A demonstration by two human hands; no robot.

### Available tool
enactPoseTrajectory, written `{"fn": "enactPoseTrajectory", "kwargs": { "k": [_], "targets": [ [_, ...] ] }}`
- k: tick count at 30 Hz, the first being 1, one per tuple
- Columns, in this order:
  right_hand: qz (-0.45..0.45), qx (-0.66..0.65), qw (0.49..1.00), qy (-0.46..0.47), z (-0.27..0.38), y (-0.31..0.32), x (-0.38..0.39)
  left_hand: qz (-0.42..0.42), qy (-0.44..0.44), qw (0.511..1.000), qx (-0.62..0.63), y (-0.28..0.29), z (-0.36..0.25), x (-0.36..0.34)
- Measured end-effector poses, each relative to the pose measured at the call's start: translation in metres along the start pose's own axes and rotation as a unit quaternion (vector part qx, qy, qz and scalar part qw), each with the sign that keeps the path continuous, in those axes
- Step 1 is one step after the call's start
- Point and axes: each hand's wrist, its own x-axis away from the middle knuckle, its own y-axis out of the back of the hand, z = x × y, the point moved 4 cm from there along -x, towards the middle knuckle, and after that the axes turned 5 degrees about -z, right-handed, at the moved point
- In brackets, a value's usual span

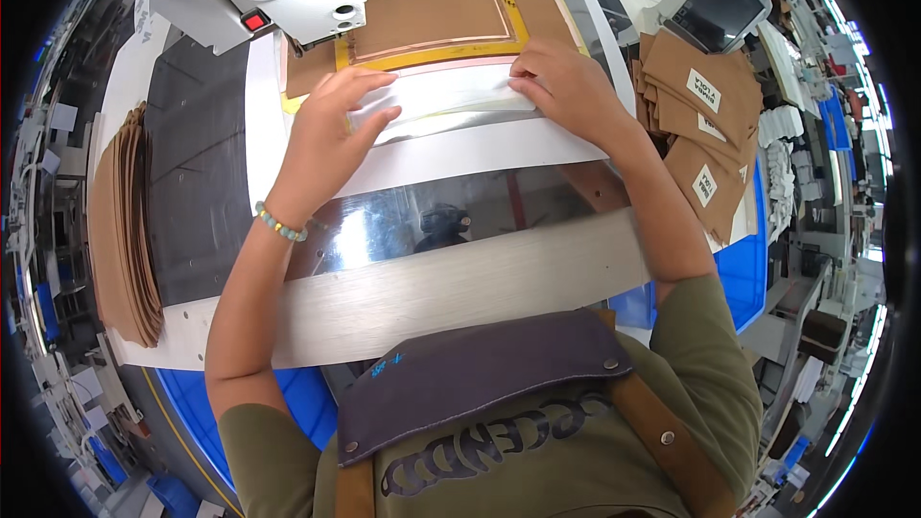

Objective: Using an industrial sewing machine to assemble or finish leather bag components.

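Note:
A thin white sheet (443, 101), fabric or paper, lies along the near edge of a brown template with yellow borders (523, 24). My left hand (336, 125) is over the sheet's left end, its thumb and fingers apart. At the right end, my right hand (568, 91) has its fingertips and thumb drawn together on the sheet's far edge. Part of that grip is hidden by the hand. A pale pink strip (451, 67) shows just beyond the sheet.
A white sewing machine head (326, 0) overhangs the template at the far left. Brown fabric pieces are stacked at the left (125, 230), with more labelled brown pieces (710, 125) at the right. Behind these stands a control screen (720, 5). Blue bins (753, 259) sit below the table edge.

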Motion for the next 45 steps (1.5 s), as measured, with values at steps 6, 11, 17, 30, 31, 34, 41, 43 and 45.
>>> {"fn": "enactPoseTrajectory", "kwargs": {
  "k": [6, 11, 17, 30, 31, 34, 41, 43, 45],
  "targets": [
    [-0.041, 0.004, 0.999, 0.029, 0.006, 0.010, 0.000, -0.006, -0.120, 0.993, 0.007, -0.027, -0.017, -0.022],
    [-0.110, -0.085, 0.989, 0.059, 0.024, 0.024, -0.005, 0.021, -0.082, 0.995, 0.051, -0.044, -0.019, -0.032],
    [0.021, -0.040, 0.999, 0.006, 0.026, 0.040, -0.011, 0.088, 0.054, 0.974, 0.203, -0.035, 0.009, -0.035],
    [0.170, -0.339, 0.925, -0.034, 0.047, -0.027, -0.049, -0.005, -0.133, 0.990, 0.051, -0.017, -0.015, -0.017],
    [0.160, -0.379, 0.909, -0.068, 0.038, -0.029, -0.052, -0.027, -0.147, 0.988, 0.037, -0.012, -0.017, -0.015],
    [0.117, -0.464, 0.873, -0.097, 0.010, -0.020, -0.073, -0.039, -0.037, 0.995, 0.084, 0.003, -0.007, -0.009],
    [0.164, -0.193, 0.956, -0.146, -0.019, -0.025, -0.128, -0.059, -0.087, 0.979, -0.174, 0.026, 0.054, -0.007],
    [0.154, -0.172, 0.962, -0.146, -0.024, -0.044, -0.136, -0.001, -0.114, 0.974, -0.198, 0.019, 0.061, -0.008],
    [0.143, -0.141, 0.968, -0.152, -0.027, -0.051, -0.138, 0.007, -0.125, 0.970, -0.207, 0.011, 0.061, -0.008]
  ]
}}
